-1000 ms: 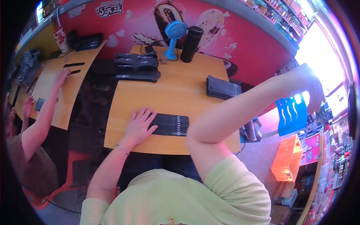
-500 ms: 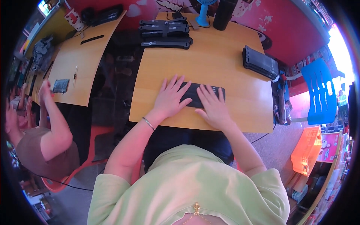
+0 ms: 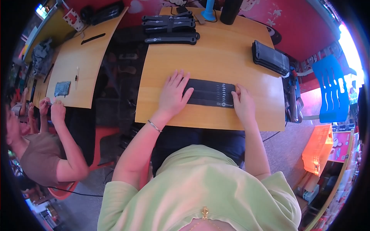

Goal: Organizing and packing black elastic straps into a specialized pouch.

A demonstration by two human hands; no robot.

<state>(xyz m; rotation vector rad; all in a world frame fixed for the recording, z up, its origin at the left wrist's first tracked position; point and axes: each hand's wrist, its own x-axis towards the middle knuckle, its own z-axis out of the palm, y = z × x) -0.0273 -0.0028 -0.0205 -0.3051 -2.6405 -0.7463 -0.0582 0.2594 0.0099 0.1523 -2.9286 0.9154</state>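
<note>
A flat black rectangular piece (image 3: 208, 93), with lengthwise fold lines and white printed marks toward its right end, lies on the wooden table (image 3: 216, 57) in front of me. My left hand (image 3: 174, 94) rests on its left end, fingers stretched out and palm down, hiding that end. At the opposite end, my right hand (image 3: 244, 101) has its thumb and bent fingers closed on the right edge. A pile of similar black pieces (image 3: 271, 57) sits toward the table's right side. Black straps with rounded ends (image 3: 169, 29) are stacked at the back left.
A blue fan stand (image 3: 209, 11) and a black cylinder (image 3: 231, 11) stand along the back edge. Beyond the right edge are a blue slotted chair back (image 3: 330, 89) and an orange crate (image 3: 318, 150). To my left, a co-worker (image 3: 50, 154) sits at another table (image 3: 83, 57).
My right hand has slid from the top of the black piece to its right edge and closed there, uncovering the printed marks. My left hand stays on the left end.
</note>
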